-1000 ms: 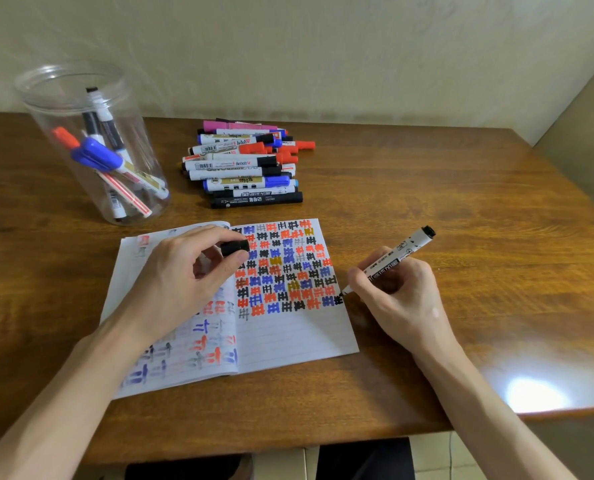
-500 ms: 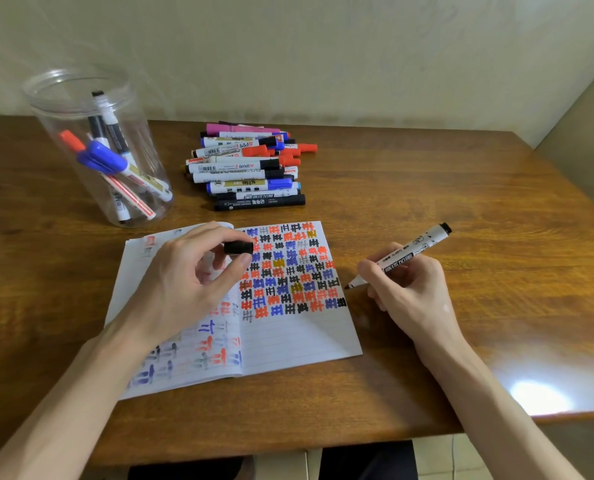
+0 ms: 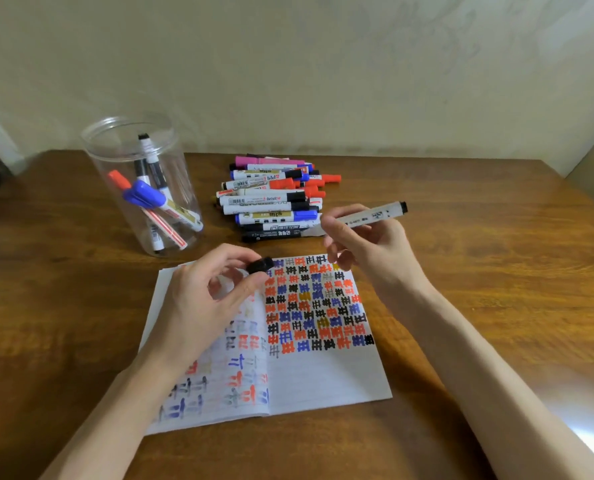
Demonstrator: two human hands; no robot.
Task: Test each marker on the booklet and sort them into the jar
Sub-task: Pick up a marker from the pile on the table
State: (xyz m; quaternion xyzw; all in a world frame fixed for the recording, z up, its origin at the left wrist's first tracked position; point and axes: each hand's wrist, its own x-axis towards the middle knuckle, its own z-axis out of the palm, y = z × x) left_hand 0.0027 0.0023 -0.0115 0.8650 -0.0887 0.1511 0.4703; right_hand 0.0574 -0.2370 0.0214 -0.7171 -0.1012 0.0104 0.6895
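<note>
- Probably light, stiff, smooth plastic: marker (image 3: 368, 217) best pinched mid-barrel.
- Clasped by right hand (image 3: 370, 249) fingers (image 3: 334, 226), held clear of the booklet (image 3: 323, 375).
- Long axis near level: nib end left of those fingers, toward the cap (image 3: 260, 265); tail to their right.
- Cap pinched by left hand (image 3: 202, 299) fingers.

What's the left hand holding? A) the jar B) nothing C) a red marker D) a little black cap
D: the left hand pinches a small black cap over the booklet, while the right hand holds the marker.
</note>
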